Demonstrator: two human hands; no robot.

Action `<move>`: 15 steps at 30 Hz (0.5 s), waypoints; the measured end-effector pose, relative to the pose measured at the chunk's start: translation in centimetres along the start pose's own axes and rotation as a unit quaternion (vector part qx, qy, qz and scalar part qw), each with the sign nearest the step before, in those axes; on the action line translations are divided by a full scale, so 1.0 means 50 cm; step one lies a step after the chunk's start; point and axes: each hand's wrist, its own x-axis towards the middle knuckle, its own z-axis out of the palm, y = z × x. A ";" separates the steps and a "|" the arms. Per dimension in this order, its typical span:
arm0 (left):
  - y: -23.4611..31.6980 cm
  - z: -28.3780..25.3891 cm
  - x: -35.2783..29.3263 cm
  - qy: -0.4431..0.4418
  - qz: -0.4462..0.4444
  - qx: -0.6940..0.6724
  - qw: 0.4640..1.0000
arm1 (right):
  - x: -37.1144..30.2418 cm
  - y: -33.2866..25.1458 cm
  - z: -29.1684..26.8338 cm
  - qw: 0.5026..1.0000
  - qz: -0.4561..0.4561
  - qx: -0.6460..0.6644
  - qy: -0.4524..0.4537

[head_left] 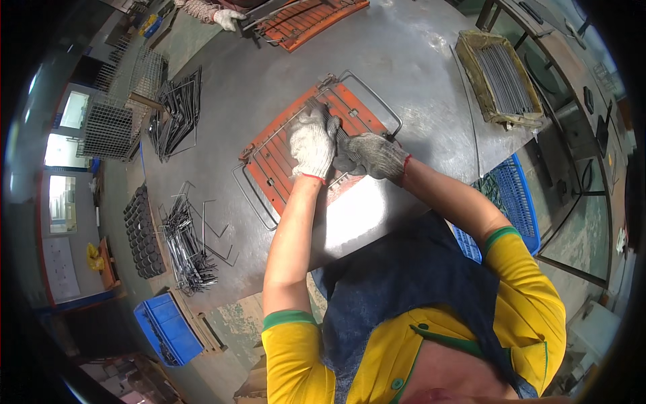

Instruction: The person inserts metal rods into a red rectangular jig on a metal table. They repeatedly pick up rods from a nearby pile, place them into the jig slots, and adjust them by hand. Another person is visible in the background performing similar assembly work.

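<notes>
An orange slotted plate [363, 120], like a jig, lies at a slant on the grey metal table [424, 87]. Bent wire loops [377, 99] stick out past its two ends, and thin rods run across it. My left hand [313, 143], in a pale knitted glove with dark fingers, is closed over the plate's middle. Close beside it, my right hand [372, 156], gloved likewise, has its fingers curled inward above the plate's near edge. What the fingers grip, if anything, is hidden by the gloves.
Bent wire pieces [187, 250] and dark bent rods [176, 116] lie along the table's left side. A crate of straight rods [503, 79] sits at the right, above a blue basket [528, 202]. Across the table, another person's gloved hand [227, 19] is near a second orange plate [313, 25].
</notes>
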 end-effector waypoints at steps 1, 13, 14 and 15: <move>0.008 -0.013 0.007 -0.040 0.019 -0.046 0.998 | 0.002 0.007 0.005 1.000 0.020 0.006 -0.012; 0.017 0.049 -0.015 0.036 0.098 0.060 0.993 | -0.037 0.001 -0.176 0.964 0.173 -0.083 0.183; 0.025 0.043 -0.007 0.048 0.124 0.058 0.989 | -0.030 0.046 -0.171 0.936 0.151 -0.105 0.299; 0.032 0.039 -0.001 0.060 0.149 0.056 0.985 | -0.030 0.078 -0.160 0.895 0.124 -0.126 0.409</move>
